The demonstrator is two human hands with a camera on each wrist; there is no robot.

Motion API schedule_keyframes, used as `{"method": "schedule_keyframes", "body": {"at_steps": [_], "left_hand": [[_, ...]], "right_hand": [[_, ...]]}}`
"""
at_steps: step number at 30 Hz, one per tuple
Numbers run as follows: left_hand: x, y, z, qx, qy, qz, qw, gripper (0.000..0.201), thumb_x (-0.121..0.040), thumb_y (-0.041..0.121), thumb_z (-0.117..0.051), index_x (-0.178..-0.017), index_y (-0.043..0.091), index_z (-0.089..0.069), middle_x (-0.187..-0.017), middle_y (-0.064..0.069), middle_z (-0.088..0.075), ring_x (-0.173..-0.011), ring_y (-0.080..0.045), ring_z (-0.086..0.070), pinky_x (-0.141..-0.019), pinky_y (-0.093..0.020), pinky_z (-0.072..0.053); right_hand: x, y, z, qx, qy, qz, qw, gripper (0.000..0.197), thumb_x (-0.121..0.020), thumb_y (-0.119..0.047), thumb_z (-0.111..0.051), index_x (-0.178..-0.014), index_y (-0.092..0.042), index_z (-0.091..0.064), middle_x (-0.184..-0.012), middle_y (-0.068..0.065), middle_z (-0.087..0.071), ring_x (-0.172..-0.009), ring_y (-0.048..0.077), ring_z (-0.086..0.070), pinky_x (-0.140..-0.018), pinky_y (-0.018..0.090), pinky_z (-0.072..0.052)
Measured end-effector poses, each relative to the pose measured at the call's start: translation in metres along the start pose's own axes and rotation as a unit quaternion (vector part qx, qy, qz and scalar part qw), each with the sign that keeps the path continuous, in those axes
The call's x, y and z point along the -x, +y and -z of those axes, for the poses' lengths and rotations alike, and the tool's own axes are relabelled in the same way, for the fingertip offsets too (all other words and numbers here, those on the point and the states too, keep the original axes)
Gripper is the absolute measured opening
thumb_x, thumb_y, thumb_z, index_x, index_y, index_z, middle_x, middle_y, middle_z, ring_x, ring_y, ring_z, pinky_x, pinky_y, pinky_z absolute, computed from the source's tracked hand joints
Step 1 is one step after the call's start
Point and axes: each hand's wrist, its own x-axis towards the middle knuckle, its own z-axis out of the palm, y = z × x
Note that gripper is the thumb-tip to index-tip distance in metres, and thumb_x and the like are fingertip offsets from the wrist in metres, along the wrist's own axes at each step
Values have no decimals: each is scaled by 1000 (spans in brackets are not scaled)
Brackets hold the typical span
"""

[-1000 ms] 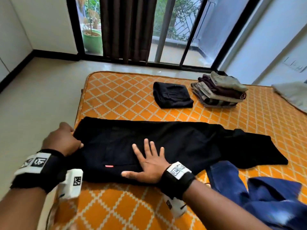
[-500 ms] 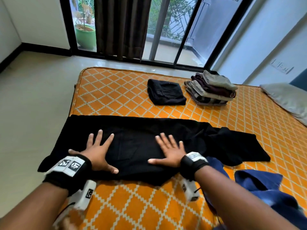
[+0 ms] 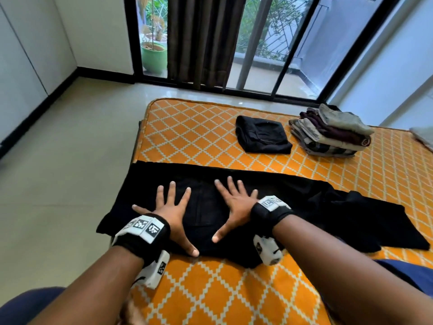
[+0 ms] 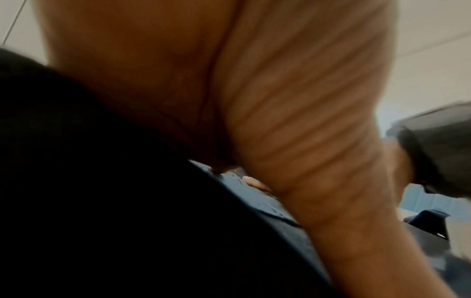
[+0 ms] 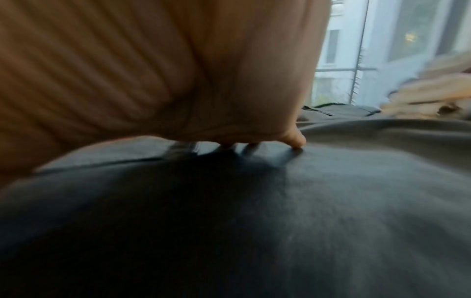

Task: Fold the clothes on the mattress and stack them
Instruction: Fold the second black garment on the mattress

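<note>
Orange-patterned mattress (image 3: 187,137) carries the black trousers (image 3: 304,207), long axis running left to right across its near part. Both hands press flat near the left end — left hand (image 3: 172,213), right hand (image 3: 234,207), fingers spread wide, gripping nothing — so the far right end lies nearer the right hand.

The mattress (image 3: 210,299) is orange with a white diamond lattice. The trousers (image 3: 304,207) and the folded garment (image 3: 262,137) are black; the plant pot (image 3: 154,57) is green.
</note>
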Motion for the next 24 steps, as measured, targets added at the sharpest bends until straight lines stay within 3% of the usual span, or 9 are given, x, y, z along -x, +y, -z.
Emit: {"method": "schedule_keyframes", "body": {"at_steps": [3, 7, 11, 15, 18, 20, 22, 24], "left_hand": [[-4, 0, -4, -4, 6, 2, 1000, 179, -33, 72, -95, -147, 44, 41, -148, 1, 59, -142, -34, 47, -99, -92, 1], [-8, -5, -4, -11, -5, -7, 1000, 180, -34, 67, -97, -145, 44, 43, -146, 2, 60, -138, -36, 51, -100, -91, 4], [-8, -17, 3, -3, -19, -15, 1000, 177, -34, 72, -94, -145, 47, 41, -147, 7, 59, -138, -35, 51, -101, -91, 3], [-21, -32, 14, 62, 5, -19, 998, 162, -44, 88, -79, -151, 43, 34, -152, 9, 52, -144, -30, 44, -110, -84, -1], [-34, -44, 17, 94, 59, 3, 994, 159, -58, 70, -88, -156, 33, 31, -160, -4, 44, -151, -33, 33, -119, -72, -14], [-31, -46, 18, 101, 84, 28, 991, 159, -61, 58, -93, -156, 27, 31, -162, -12, 40, -153, -37, 27, -122, -68, -15], [-21, -49, 20, 94, 112, 80, 986, 160, -61, 59, -93, -156, 25, 32, -162, -22, 34, -152, -52, 18, -122, -68, -15], [-17, -61, 22, 111, 126, 127, 978, 161, -60, 62, -92, -156, 22, 31, -165, -31, 11, -151, -56, -9, -121, -63, -25]], "right_hand": [[-25, -9, 2, 42, -17, 24, 999, 177, -22, -91, -79, -146, -50, 39, -160, -4, 45, -146, 32, 41, -110, 79, 17], [-29, 34, 20, 52, -11, -4, 999, 175, -16, -98, -72, -146, -55, 37, -156, -24, 45, -146, 29, 43, -109, 82, 14], [-18, 70, 29, 25, -16, -91, 995, 174, -18, -98, -73, -144, -56, 39, -158, -13, 46, -149, 32, 38, -113, 79, 11], [-11, 43, 16, -28, -25, -114, 993, 181, -17, -100, -70, -146, -43, 44, -155, 5, 51, -145, 41, 41, -111, 78, 12], [3, 14, -21, -39, -11, -99, 994, 178, -17, -107, -59, -144, -40, 46, -152, 8, 54, -142, 42, 45, -110, 79, 17], [16, 12, -42, -34, 4, -97, 995, 171, -26, -109, -55, -145, -40, 46, -153, 4, 54, -143, 38, 45, -112, 76, 18], [29, 17, -56, -27, 23, -101, 994, 160, -35, -111, -46, -147, -40, 43, -155, 0, 52, -146, 35, 43, -113, 75, 17], [40, 22, -66, -21, 29, -109, 993, 149, -43, -113, -35, -149, -40, 41, -157, -1, 50, -148, 34, 40, -115, 75, 15]]}}
